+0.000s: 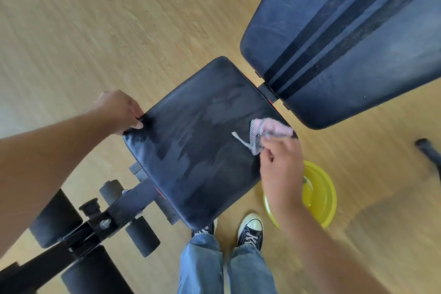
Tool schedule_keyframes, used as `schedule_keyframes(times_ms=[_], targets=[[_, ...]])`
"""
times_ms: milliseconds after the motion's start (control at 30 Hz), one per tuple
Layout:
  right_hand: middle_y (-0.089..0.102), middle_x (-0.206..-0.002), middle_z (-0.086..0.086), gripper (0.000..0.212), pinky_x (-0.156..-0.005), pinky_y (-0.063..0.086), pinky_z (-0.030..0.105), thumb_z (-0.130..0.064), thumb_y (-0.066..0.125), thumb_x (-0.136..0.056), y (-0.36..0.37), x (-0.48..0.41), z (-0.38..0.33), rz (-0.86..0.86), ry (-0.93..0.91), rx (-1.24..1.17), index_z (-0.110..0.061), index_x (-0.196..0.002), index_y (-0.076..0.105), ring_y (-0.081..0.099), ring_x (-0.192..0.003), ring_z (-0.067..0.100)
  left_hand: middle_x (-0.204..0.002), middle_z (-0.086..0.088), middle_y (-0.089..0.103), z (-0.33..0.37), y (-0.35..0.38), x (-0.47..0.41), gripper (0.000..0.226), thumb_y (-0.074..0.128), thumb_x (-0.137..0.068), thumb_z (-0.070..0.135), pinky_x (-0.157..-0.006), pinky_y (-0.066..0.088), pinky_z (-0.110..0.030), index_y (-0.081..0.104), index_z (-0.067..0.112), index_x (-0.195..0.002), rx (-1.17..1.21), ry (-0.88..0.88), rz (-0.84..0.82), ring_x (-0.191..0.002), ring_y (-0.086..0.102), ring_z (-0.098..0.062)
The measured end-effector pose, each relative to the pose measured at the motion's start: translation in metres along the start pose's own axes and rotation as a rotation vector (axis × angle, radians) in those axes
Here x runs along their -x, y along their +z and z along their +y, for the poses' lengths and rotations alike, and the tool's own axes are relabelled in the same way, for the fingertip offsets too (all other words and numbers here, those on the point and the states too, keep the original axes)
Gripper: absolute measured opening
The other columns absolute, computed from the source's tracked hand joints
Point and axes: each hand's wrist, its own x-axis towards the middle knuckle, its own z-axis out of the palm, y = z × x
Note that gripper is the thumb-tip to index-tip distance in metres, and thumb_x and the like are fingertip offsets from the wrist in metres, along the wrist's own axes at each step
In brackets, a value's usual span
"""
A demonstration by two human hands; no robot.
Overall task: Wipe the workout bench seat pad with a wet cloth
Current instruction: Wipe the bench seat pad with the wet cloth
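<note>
The black seat pad (202, 141) of the workout bench fills the middle of the view, its surface streaked with wet patches. My right hand (280, 164) presses a pink and grey cloth (265, 133) onto the pad's right edge, fingers closed on the cloth. My left hand (119, 111) grips the pad's left corner, thumb on top of the pad.
The bench's long black back pad (346, 38) rises at the upper right. A yellow bowl (319, 196) with water stands on the wooden floor under my right wrist. Black foam rollers (140, 236) and the frame lie at the lower left. My feet in black sneakers (250, 229) stand below the pad.
</note>
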Motion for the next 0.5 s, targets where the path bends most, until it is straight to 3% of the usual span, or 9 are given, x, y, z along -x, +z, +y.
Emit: schedule_keyframes(times_ms=[100,167,233,300,367,500], targets=[[0.065,-0.088,-0.003,0.016,-0.078,0.053,0.020,0.001,0.062,-0.093,0.016,0.065,-0.036,-0.180,-0.091,-0.188,-0.007,-0.095,0.076,0.061,-0.084,0.011,-0.082,-0.009,0.070,0.000,0.000,-0.001,0.018,0.083,-0.072,0.010,-0.077,0.062,-0.044,0.078,0.022,-0.086,-0.042,0.013,0.022,-0.096,0.058,-0.026],[0.066,-0.086,0.000,0.023,-0.076,0.054,0.024,-0.003,0.054,-0.100,0.011,0.100,-0.052,-0.367,-0.380,-0.193,-0.008,-0.094,0.075,0.061,-0.081,0.017,-0.078,-0.007,0.069,0.001,0.001,-0.002,0.019,0.084,-0.071,0.012,-0.077,0.061,-0.045,0.079,0.022,-0.086,-0.075,0.026,0.035,-0.096,0.052,-0.027],[0.067,-0.086,0.003,0.022,-0.075,0.054,0.029,0.000,0.056,-0.098,0.001,0.097,-0.047,-0.546,-0.721,-0.152,-0.010,-0.090,0.075,0.062,-0.081,0.022,-0.077,-0.006,0.068,-0.001,0.002,-0.002,0.020,0.084,-0.070,0.013,-0.076,0.061,-0.045,0.079,0.022,-0.087,-0.084,0.028,0.043,-0.093,0.047,-0.024],[0.069,-0.089,0.002,0.017,-0.080,0.052,0.027,0.000,0.063,-0.093,-0.008,0.060,-0.026,-0.648,-0.908,-0.084,-0.012,-0.088,0.075,0.062,-0.086,0.021,-0.078,-0.004,0.068,-0.004,0.003,-0.004,0.020,0.084,-0.071,0.014,-0.076,0.060,-0.041,0.079,0.022,-0.087,-0.086,0.032,0.066,-0.091,0.046,-0.023],[0.068,-0.088,0.006,0.016,-0.078,0.050,0.029,0.003,0.065,-0.091,-0.019,0.014,-0.001,-0.582,-0.739,-0.075,-0.010,-0.090,0.075,0.059,-0.087,0.021,-0.085,-0.005,0.071,-0.004,0.005,-0.004,0.020,0.085,-0.072,0.015,-0.076,0.053,-0.035,0.079,0.023,-0.090,-0.107,0.047,0.084,-0.090,0.045,-0.022],[0.069,-0.087,0.018,0.018,-0.075,0.056,0.045,0.015,0.072,-0.081,-0.021,-0.021,0.024,-0.054,-0.154,0.033,0.004,-0.093,0.077,0.063,-0.085,0.037,-0.098,-0.010,0.072,-0.003,0.007,-0.003,0.022,0.084,-0.074,0.015,-0.080,0.053,-0.038,0.078,0.019,-0.095,-0.114,0.051,0.090,-0.093,0.045,-0.024]])
